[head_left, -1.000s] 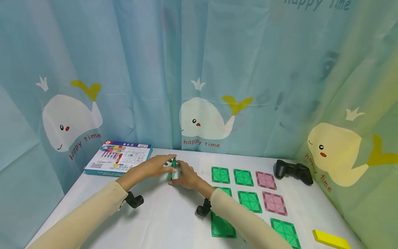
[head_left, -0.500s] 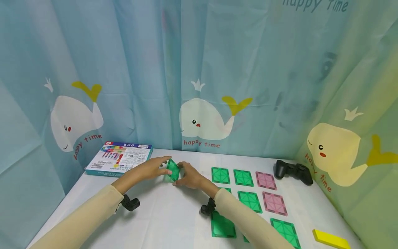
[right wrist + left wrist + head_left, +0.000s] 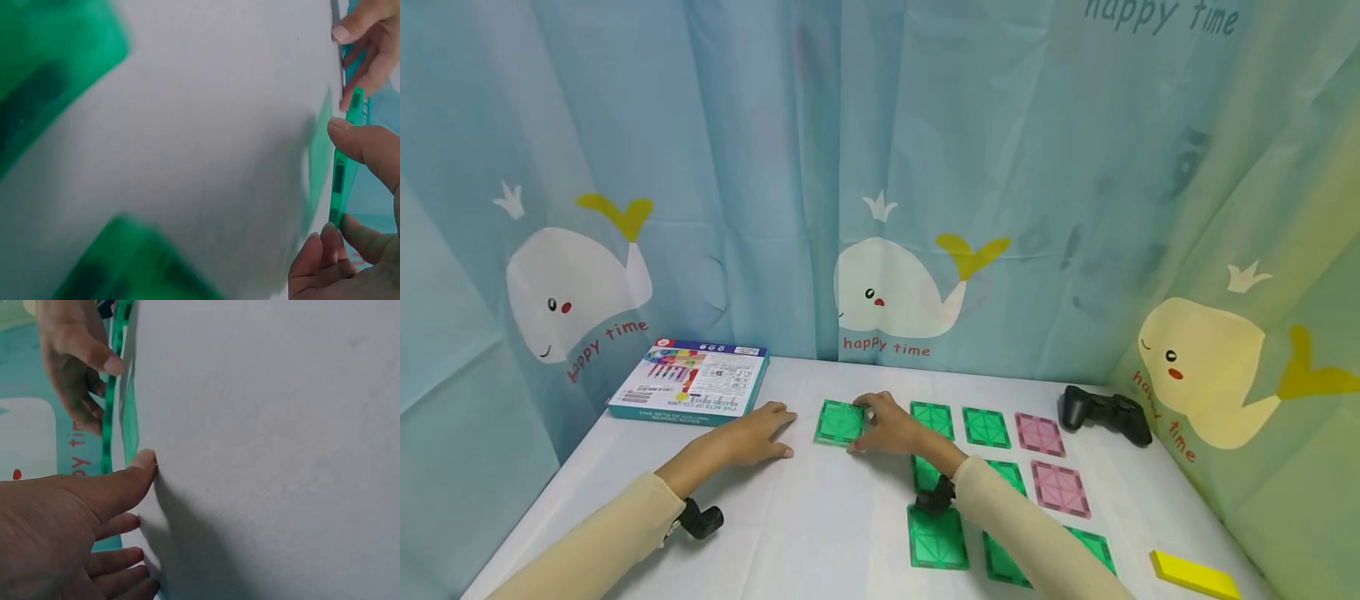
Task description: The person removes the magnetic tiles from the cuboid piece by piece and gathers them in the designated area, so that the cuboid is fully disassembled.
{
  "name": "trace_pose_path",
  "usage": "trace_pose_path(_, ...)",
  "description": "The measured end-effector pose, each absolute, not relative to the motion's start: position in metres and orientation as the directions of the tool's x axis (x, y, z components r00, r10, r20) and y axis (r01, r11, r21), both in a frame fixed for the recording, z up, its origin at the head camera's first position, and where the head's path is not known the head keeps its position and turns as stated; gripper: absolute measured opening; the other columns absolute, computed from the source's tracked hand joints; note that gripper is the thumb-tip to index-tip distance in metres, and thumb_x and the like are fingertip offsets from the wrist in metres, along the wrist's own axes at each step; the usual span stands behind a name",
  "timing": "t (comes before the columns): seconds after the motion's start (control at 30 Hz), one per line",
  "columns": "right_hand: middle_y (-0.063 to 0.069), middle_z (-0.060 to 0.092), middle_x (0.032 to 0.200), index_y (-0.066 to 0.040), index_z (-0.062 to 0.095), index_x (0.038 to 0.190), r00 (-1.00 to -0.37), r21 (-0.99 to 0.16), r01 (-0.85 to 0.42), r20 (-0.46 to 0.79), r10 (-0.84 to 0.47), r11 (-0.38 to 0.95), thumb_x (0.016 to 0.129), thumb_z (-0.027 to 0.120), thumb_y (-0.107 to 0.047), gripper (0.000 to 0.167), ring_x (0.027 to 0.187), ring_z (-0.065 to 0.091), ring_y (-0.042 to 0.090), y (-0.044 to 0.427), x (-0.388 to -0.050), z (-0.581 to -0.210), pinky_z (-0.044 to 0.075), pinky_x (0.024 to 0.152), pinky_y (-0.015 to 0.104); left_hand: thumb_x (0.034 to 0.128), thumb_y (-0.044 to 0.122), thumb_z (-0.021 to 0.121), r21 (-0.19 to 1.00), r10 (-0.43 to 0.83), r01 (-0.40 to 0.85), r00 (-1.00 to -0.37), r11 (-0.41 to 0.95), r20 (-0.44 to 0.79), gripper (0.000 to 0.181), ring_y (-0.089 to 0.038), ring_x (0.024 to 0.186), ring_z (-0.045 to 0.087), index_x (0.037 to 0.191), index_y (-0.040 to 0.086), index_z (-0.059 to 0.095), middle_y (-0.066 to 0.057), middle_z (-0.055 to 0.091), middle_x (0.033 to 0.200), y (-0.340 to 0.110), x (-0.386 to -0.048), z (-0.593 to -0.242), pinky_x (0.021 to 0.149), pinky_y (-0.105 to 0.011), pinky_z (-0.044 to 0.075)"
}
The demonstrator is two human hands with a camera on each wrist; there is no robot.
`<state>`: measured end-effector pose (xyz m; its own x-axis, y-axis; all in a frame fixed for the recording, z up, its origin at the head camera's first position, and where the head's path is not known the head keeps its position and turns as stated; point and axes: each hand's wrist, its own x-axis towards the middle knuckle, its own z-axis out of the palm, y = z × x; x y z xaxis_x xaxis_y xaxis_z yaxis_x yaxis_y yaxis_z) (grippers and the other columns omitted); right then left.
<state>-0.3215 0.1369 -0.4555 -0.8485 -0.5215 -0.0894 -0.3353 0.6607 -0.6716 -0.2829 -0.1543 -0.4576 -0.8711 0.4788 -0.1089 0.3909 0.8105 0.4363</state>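
Observation:
A green translucent square magnetic tile (image 3: 839,422) is held nearly flat, just above the table. My right hand (image 3: 891,427) grips it by its right side, between thumb and fingers. In the right wrist view the tile (image 3: 340,169) appears edge-on, with a green-tinted shadow on the cloth beside it. My left hand (image 3: 752,435) hovers left of the tile, apart from it, thumb and fingers spread and holding nothing. The left wrist view also shows a gap between the left hand (image 3: 69,519) and the tile (image 3: 109,425).
Rows of green tiles (image 3: 937,537) and pink tiles (image 3: 1060,488) lie on the right, partly under my right forearm. A black game controller (image 3: 1105,414), a yellow block (image 3: 1195,575) and, back left, a printed box (image 3: 688,382) rest on the white table. Curtains (image 3: 880,167) enclose the sides.
The tile has turned from upright and edge-on to nearly flat. My left hand has let go of it and drawn left. My right hand has shifted slightly right with the tile.

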Motion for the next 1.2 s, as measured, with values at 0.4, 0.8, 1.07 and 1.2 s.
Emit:
trace_pose_path(0.4,0.016,0.042,0.142,-0.006,0.048,0.152,-0.823,-0.679,-0.362,-0.089,-0.561,0.639,0.092,0.085,-0.027,0.074,0.122,0.05,0.031,0.204,-0.273,-0.431,0.052,0.086,0.044,0.1082,0.028,0.063,0.465,0.488,0.388,-0.865,0.795,-0.113,0.063,-0.051,0.153,0.031,0.157,-0.006,0.042,-0.035,0.03,0.164,-0.154,-0.273,-0.464,0.124,-0.063,0.029)
trace_pose_path(0.8,0.005,0.045,0.135,-0.018,0.052,0.148,-0.836,-0.69,-0.263,-0.186,-0.516,0.674,0.087,0.089,-0.036,0.074,0.118,0.048,0.028,0.263,-0.181,-0.43,0.05,0.084,0.04,0.1101,0.024,0.059,0.456,0.504,0.407,-0.857,0.792,-0.111,0.06,-0.053,0.153,0.03,0.158,-0.008,0.04,-0.037,0.028,0.164,-0.152,-0.268,-0.463,0.124,-0.063,0.029)
trace_pose_path(1.07,0.005,0.049,0.134,-0.02,0.053,0.145,-0.782,-0.674,-0.401,-0.1,-0.615,0.62,0.086,0.091,-0.036,0.072,0.109,0.052,0.015,0.29,-0.15,-0.466,0.055,0.081,0.036,0.1094,0.026,0.06,0.459,0.497,0.398,-0.86,0.794,-0.115,0.061,-0.053,0.153,0.03,0.158,-0.006,0.041,-0.036,0.028,0.165,-0.153,-0.269,-0.464,0.123,-0.064,0.029)
trace_pose_path(1.2,0.003,0.051,0.13,-0.021,0.052,0.145,-0.764,-0.653,-0.491,0.003,-0.646,0.577,0.091,0.086,-0.036,0.066,0.103,0.051,0.003,0.296,-0.137,-0.483,0.05,0.073,0.028,0.1099,0.026,0.059,0.45,0.494,0.396,-0.861,0.8,-0.122,0.062,-0.052,0.154,0.03,0.159,-0.006,0.04,-0.036,0.028,0.165,-0.153,-0.27,-0.463,0.124,-0.063,0.029)
